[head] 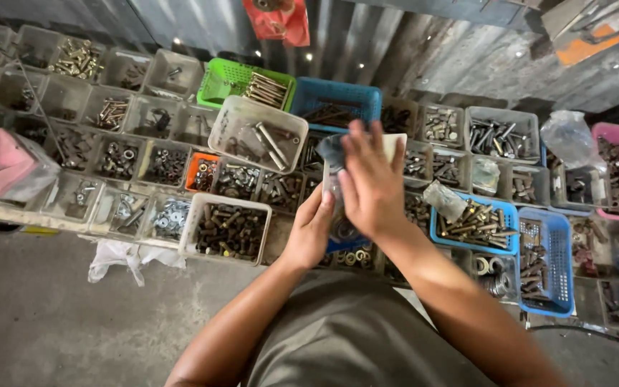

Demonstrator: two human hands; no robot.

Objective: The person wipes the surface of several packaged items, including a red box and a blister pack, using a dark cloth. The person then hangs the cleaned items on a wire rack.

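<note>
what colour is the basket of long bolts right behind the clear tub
Green basket, seen best in the head view, up by the metal wall.

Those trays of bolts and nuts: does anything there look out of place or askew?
Yes. One clear tray of long bolts sits tilted on top of the other bins instead of in a row. A crumpled white plastic bag lies on the concrete floor by the front bins. Both hands, left and right, hold a small clear bag.

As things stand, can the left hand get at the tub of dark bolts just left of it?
Probably not yet: the left hand is busy gripping the clear plastic bag together with the right hand. The tub of dark bolts itself sits open and uncovered beside it.
</note>
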